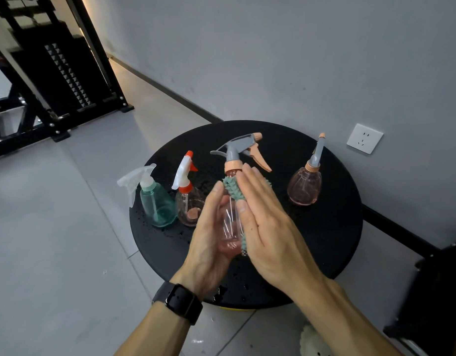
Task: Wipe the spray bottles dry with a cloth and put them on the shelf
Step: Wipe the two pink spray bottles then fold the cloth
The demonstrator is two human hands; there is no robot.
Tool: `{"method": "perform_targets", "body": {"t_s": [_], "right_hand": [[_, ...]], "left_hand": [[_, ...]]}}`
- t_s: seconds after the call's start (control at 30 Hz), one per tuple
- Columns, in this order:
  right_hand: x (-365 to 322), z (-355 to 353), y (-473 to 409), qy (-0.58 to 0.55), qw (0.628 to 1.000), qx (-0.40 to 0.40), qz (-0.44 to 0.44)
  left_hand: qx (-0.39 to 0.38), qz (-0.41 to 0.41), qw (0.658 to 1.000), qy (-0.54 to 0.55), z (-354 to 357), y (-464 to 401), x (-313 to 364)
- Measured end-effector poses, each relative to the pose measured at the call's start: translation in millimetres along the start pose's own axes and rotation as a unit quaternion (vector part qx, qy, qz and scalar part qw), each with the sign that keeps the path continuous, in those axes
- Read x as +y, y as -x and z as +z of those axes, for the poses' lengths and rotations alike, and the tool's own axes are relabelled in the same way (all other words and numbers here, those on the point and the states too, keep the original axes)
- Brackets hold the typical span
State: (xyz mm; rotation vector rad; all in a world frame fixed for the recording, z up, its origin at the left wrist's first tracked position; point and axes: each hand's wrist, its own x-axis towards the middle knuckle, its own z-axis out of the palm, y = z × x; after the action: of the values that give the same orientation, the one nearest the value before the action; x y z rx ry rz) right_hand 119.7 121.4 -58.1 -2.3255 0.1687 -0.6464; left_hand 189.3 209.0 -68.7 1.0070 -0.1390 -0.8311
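Above the round black table (324,240) wet with droplets, left hand (208,242) curled around a clear pink spray bottle with grey and peach trigger (230,227), right hand (268,227) with straight fingers pressing a green nubby cloth (233,192) on it, teal bottle (157,204), red-and-white-trigger bottle (187,201) and round pink bottle (305,186) standing on the table.

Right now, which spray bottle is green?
The teal-green bottle with the clear white trigger, standing farthest left on the black round table. The other three bottles are pinkish or clear, and one is held in the hands.
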Motion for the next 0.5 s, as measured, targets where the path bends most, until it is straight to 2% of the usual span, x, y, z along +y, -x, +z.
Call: {"method": "perform_targets", "body": {"t_s": [0.3, 0.5], "right_hand": [[-3.1, 7.4, 4.2, -0.029, 0.999, 0.006, -0.019], [1.1, -8.3, -3.3, -0.104, 0.993, 0.008, 0.050]], "left_hand": [[-0.023, 0.025, 0.995, 0.095, -5.4, -6.7, 6.6], [-0.037, -0.033, 0.999, 0.007, -3.4, -1.1, 4.0]]}}
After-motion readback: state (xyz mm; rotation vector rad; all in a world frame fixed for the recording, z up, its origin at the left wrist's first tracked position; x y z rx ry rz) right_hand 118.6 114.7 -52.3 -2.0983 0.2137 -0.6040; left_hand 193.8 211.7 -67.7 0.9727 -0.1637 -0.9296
